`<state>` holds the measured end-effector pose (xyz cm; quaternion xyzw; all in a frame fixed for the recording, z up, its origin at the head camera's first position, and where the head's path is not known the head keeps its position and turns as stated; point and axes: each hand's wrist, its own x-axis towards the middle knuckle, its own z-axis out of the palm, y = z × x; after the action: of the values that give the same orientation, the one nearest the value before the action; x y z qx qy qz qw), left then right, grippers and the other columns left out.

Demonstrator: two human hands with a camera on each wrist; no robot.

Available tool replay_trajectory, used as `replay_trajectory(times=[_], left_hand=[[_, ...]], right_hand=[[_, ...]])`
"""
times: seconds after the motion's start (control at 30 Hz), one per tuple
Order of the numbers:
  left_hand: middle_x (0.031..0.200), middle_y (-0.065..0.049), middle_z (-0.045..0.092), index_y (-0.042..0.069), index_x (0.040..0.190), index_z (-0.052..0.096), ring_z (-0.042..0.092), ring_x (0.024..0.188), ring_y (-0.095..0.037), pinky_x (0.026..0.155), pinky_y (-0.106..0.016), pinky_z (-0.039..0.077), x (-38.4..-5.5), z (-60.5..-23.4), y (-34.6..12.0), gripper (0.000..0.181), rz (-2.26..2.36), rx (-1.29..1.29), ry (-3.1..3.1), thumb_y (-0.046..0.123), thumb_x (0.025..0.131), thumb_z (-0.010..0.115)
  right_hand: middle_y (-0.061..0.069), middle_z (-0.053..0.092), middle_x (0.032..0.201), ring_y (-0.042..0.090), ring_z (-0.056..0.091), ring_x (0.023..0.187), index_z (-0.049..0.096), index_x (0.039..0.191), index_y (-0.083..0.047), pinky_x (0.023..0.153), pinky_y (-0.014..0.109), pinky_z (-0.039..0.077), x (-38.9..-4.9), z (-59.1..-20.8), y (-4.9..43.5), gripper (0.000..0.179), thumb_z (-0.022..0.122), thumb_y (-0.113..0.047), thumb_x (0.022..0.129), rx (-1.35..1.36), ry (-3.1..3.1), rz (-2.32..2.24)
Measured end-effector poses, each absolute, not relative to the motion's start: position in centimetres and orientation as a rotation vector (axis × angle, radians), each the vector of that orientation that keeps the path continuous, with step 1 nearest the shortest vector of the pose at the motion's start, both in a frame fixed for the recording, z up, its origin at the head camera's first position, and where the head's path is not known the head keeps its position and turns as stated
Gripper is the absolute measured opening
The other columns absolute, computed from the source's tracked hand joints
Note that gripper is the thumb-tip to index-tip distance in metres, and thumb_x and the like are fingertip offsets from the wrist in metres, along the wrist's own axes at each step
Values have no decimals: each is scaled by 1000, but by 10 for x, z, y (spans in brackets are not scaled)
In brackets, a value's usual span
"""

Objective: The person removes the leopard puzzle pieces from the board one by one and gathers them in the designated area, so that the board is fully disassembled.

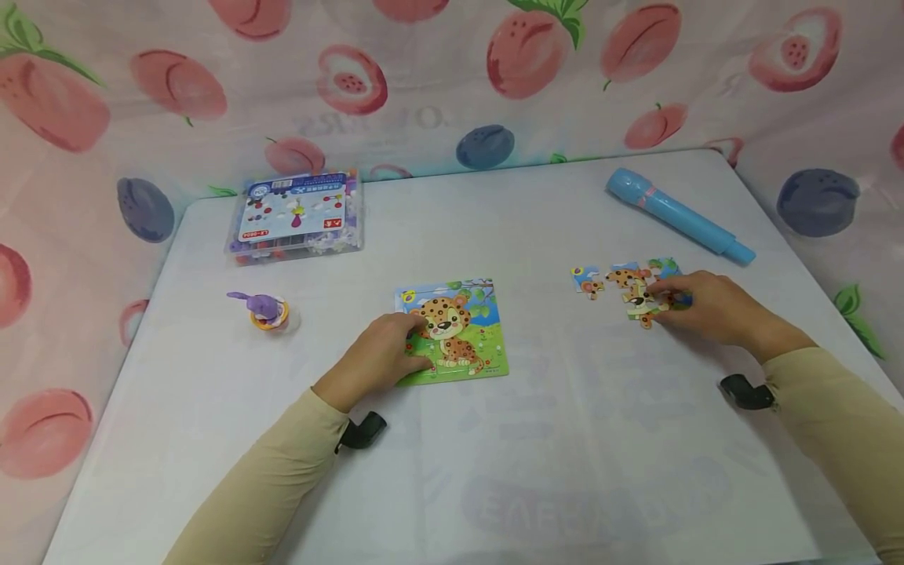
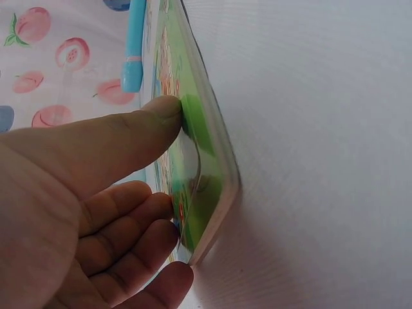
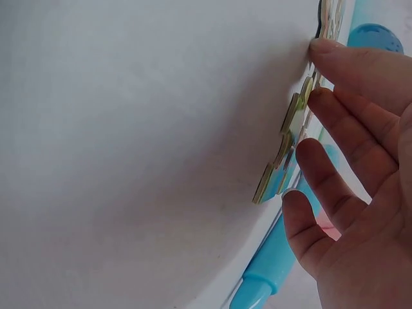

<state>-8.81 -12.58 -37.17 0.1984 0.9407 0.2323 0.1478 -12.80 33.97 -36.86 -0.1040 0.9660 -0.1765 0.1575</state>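
Observation:
A square jigsaw board [image 1: 487, 345] with a spotted leopard cub picture lies flat at the middle of the table. My left hand [image 1: 379, 351] rests on its left side; in the left wrist view the thumb [image 2: 164, 109] touches the face and the other fingers lie loosely bent along the edge. Off to the right, my right hand [image 1: 713, 308] touches a cluster of loose jigsaw pieces [image 1: 639, 302]. Its thumb and forefinger stand apart at the pieces [image 3: 293, 119], seen edge-on in the right wrist view. The fingers partly hide some pieces.
Behind the pieces lies a light-blue tube-shaped object [image 1: 681, 216]. At the back left stands a clear plastic box [image 1: 297, 216] of small colourful parts with a printed label. A small purple toy [image 1: 264, 308] on a round orange-rimmed base sits left of the board.

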Motion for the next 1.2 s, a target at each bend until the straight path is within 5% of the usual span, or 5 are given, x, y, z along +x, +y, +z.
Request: replay_trajectory(times=[0.27,0.53,1.2], left_hand=[[110,-10,65,0,123,64,59,106,-29,94,-44,48,-87,-372,-126,49,671,574,2705,22,84,84],[112,-11,65,1,122,64,59,107,-29,95,-44,48,-87,-372,-126,48,673,576,2709,22,84,84],[106,-9,64,2,118,65,58,101,-27,91,-43,48,-88,-371,-125,45,670,567,2708,22,83,84]], right_hand=[[29,59,123,46,50,114,62,134,-2,93,66,40,-128,-369,341,52,75,-28,91,-304,2761,-490],[17,63,106,36,51,99,63,134,-3,83,56,44,-127,-367,341,50,75,-25,91,-334,2757,-503],[19,64,116,39,53,109,67,130,-6,91,61,43,-125,-367,341,44,75,-21,90,-348,2771,-532]])
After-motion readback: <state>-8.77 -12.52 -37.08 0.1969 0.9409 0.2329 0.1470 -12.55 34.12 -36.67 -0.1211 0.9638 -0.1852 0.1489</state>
